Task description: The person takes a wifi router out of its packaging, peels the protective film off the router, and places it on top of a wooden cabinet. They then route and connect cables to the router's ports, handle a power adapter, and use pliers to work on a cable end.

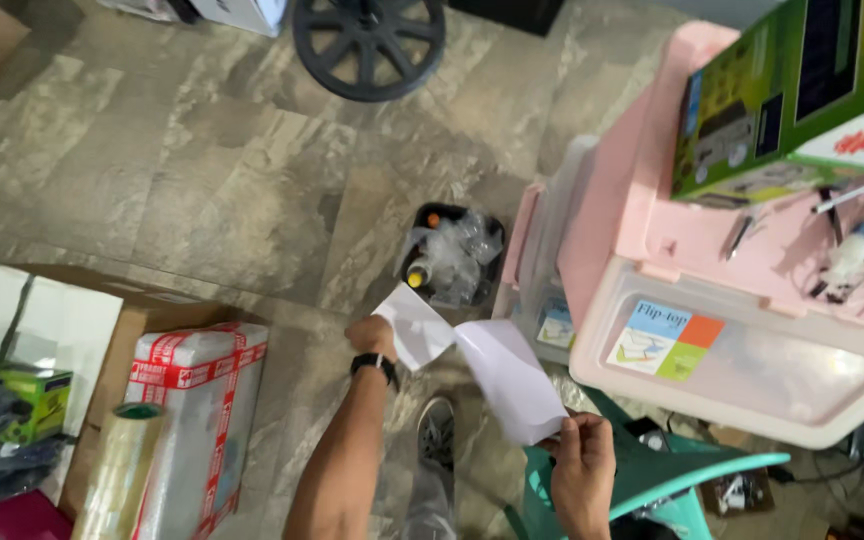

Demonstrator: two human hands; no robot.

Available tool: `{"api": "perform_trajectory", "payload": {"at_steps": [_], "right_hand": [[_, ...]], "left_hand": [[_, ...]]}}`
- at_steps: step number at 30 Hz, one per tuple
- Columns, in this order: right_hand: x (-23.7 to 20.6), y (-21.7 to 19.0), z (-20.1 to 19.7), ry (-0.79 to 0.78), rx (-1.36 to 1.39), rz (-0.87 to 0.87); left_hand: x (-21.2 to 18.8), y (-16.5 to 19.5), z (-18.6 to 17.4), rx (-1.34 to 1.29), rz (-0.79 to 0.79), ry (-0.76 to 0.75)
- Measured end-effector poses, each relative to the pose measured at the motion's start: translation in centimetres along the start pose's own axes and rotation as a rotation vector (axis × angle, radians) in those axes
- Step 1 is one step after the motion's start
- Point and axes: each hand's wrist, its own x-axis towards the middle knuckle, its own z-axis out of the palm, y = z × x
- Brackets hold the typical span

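My left hand (370,334), with a black watch on the wrist, grips one piece of white paper (414,326) out over the floor. My right hand (582,462) pinches the lower corner of a larger white sheet (512,378). The two pieces touch or overlap in the middle; I cannot tell whether they are joined. Just beyond the paper stands a small black bin (452,255) lined with clear plastic and holding bottles and wrappers. My shoe (437,432) shows below the sheets.
A pink-lidded plastic storage box (732,340) sits at right with a green carton (792,90), pens and cables on top. A teal chair (652,480) lies under it. At left are a wrapped parcel with red tape (197,400), a tape roll (122,470) and cardboard boxes. A black wheel (367,45) rests on the floor.
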Motion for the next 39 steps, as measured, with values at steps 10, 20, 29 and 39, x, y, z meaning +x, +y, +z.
{"api": "perform_trajectory", "payload": {"at_steps": [10, 20, 29, 39], "right_hand": [[-1.4, 0.9, -3.4, 0.179, 0.081, -0.005], [-2.5, -1.8, -2.2, 0.098, 0.143, 0.003], [-7.6, -8.3, -6.2, 0.099, 0.309, -0.033], [-15.7, -12.3, -18.1, 0.203, 0.481, -0.176]], "left_hand": [[-0.2, 1.0, 4.5, 0.044, 0.091, -0.028], [-4.0, 0.6, 6.3, -0.813, -0.117, -0.579], [-22.9, 2.2, -4.9, -0.383, 0.626, -0.802], [-55.0, -1.2, -18.8, 0.376, 1.746, -1.259]]}}
